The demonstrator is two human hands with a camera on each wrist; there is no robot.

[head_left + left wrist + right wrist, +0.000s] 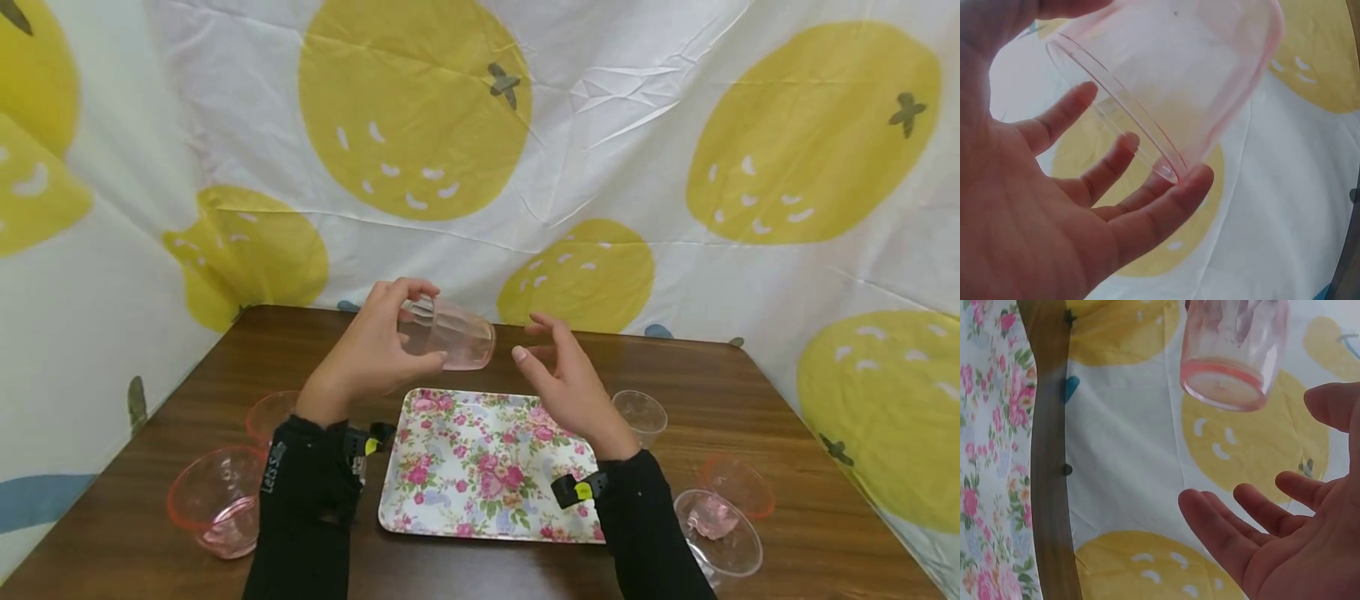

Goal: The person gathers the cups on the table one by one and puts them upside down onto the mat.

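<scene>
Left hand [375, 350]: thumb and fingers clamped on one clear pinkish cup [459, 337], tipped sideways in the air, base toward the right hand. Right hand [566, 383]: fingers apart, near the cup's base but off it. Flowered tray [450, 504]: lower, on a brown desk [705, 371]. Pink-rimmed cups [234, 521], two: toward the desk's left edge. Clear cups [640, 410], two, and one pink cup [746, 483]: beyond the tray's right edge.

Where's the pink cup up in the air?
In the head view, the pink cup is held sideways in the left hand near the middle, showing just above the flowery tray, with the right hand to its right.
</scene>
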